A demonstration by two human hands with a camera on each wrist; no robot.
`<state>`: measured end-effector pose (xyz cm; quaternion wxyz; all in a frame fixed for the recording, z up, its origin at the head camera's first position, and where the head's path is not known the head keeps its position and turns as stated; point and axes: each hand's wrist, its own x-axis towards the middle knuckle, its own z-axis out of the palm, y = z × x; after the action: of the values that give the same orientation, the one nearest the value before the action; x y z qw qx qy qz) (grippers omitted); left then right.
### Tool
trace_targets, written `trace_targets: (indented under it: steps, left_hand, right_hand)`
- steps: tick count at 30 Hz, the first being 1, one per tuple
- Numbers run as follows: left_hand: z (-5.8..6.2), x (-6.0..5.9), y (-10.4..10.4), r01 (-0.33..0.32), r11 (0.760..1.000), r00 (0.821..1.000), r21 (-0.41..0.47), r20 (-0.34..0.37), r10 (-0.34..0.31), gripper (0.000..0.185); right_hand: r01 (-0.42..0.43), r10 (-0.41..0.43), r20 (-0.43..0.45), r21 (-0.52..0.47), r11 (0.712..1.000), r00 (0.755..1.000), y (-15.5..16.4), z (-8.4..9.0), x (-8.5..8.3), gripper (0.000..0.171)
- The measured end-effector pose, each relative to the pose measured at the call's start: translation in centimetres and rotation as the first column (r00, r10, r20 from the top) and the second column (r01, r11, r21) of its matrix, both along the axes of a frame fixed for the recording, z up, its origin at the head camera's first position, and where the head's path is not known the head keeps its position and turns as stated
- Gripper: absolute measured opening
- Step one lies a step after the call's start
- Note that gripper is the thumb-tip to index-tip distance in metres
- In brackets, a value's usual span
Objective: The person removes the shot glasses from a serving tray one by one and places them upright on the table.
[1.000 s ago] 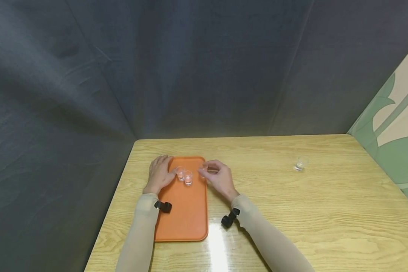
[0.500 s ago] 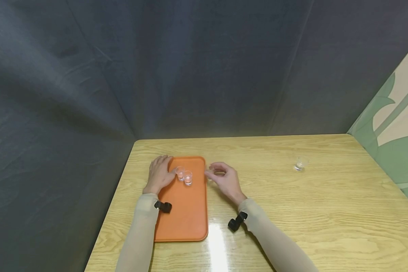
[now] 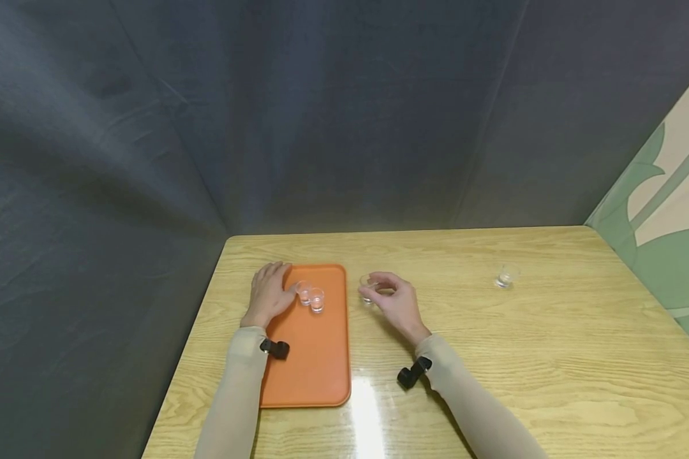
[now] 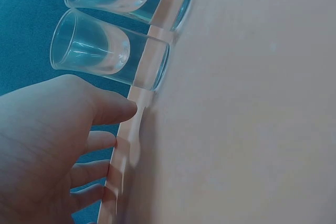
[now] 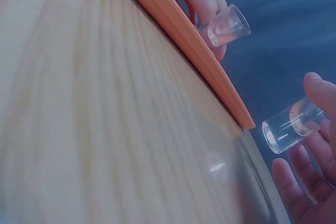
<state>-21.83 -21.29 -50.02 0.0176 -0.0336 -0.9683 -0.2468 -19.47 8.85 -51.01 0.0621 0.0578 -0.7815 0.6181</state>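
Observation:
An orange tray [image 3: 316, 363] lies on the wooden table, with two small clear glasses [image 3: 304, 292] [image 3: 317, 299] standing together near its far end. My left hand [image 3: 271, 288] rests flat over the tray's far left corner, its thumb [image 4: 105, 109] right beside the nearer glass [image 4: 100, 51]. My right hand [image 3: 381, 288] pinches a third small glass [image 3: 367, 287] just right of the tray's edge [image 5: 184, 30]. In the right wrist view this glass [image 5: 291, 124] sits between thumb and fingers. I cannot tell whether it touches the table.
A fourth small glass [image 3: 506, 276] stands alone far to the right on the table [image 3: 494, 357]. Dark grey curtains close off the back and left. A green-patterned wall runs along the right side.
My right hand has carried its glass rightward, from over the tray's right edge to the table beside the tray. The left hand and the two glasses on the tray have stayed put.

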Motion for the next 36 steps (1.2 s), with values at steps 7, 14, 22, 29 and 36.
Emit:
trace_targets:
  steps: [7, 14, 22, 29, 36]
  left_hand:
    - [0.1, 0.0, -0.1, 0.001, 1.0, 1.0, -0.001, 0.001, -0.001, 0.063]
    - [0.1, 0.0, 0.0, 0.002, 1.0, 1.0, 0.004, 0.012, -0.002, 0.063]
    - [0.0, 0.0, 0.1, 0.001, 1.0, 1.0, 0.01, 0.002, -0.001, 0.062]
    - [-0.2, 0.0, 0.2, 0.006, 1.0, 1.0, 0.009, -0.004, -0.006, 0.061]
    - [0.0, 0.0, 0.0, -0.002, 1.0, 1.0, 0.014, 0.008, 0.002, 0.063]
  right_hand:
    - [0.0, 0.0, -0.014, 0.02, 1.0, 1.0, 1.1, 0.0, 0.2, 0.038]
    - [-0.001, 0.001, 0.001, 0.037, 0.999, 1.0, 2.6, 0.2, 0.7, 0.038]
    - [0.015, -0.014, -0.017, 0.041, 0.999, 1.0, 4.4, 0.1, 1.0, 0.039]
    - [0.044, -0.044, -0.013, 0.061, 0.997, 0.999, 6.3, 0.2, 0.8, 0.042]
    - [0.055, -0.055, -0.001, 0.064, 0.996, 0.998, 8.5, 0.7, 1.1, 0.043]
